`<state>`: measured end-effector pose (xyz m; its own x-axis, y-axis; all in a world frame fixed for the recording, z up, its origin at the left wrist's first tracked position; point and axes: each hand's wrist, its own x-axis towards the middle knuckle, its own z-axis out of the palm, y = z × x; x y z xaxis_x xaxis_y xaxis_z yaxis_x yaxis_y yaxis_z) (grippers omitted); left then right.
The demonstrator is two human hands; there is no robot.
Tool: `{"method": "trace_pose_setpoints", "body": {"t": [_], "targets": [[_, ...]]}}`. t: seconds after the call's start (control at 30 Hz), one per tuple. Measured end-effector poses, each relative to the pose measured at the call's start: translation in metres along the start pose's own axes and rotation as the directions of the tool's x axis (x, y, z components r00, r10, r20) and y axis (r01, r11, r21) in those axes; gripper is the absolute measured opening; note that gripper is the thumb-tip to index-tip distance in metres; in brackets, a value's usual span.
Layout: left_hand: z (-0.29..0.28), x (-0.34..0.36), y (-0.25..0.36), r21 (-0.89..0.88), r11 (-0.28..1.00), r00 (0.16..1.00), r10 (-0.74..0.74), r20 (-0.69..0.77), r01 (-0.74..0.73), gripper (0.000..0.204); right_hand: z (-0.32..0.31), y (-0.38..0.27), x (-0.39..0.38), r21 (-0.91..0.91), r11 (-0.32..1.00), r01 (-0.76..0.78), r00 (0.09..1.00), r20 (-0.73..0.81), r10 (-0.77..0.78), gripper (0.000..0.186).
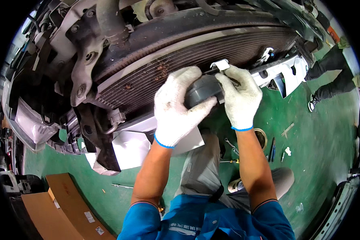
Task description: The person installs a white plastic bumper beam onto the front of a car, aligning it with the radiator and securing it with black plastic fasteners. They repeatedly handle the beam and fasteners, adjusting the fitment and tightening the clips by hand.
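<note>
A dark grey, rounded part (202, 90), shaped like a car horn, is between my gloved hands in front of the radiator (140, 76). My left hand (174, 108) is closed round its left side, with thumb and fingers spread along its edges. My right hand (241, 94) is closed at its right end, fingers bent and thumb against it. Just above my right fingertips a small white bracket (220, 64) stands out. What lies behind the part and under my right fingers is hidden.
A white panel (294, 74) sits at the right of the car's front, a headlight (34, 122) at the left. On the green floor lie pliers (272, 150), wrenches (231, 146) and a screwdriver (230, 161). Cardboard (68, 208) lies lower left; another person's legs (332, 76) stand right.
</note>
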<state>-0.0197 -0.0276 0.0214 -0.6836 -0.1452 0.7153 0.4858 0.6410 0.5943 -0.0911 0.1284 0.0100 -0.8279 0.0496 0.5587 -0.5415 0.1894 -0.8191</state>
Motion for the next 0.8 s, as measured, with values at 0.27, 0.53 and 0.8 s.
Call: {"method": "trace_pose_setpoints", "body": {"t": [0.27,0.53,0.8], "targets": [[-0.0007,-0.0003,-0.0004,0.019,0.997,0.997,0.079,0.002,-0.079,0.063,0.0034,0.0057,-0.0024,0.161,0.978,-0.130,0.991,0.001,0.132,0.021],[0.0007,-0.0066,-0.0043,0.020,0.999,0.999,0.045,-0.020,-0.045,0.066,0.0031,0.0075,-0.0031,0.069,0.994,-0.088,0.996,0.001,0.088,0.021],[0.0018,-0.0090,0.0021,0.099,0.995,1.000,0.001,-0.025,0.001,0.067,-0.0004,0.0053,0.0007,-0.109,0.987,0.117,0.993,0.025,-0.115,0.019]]}}
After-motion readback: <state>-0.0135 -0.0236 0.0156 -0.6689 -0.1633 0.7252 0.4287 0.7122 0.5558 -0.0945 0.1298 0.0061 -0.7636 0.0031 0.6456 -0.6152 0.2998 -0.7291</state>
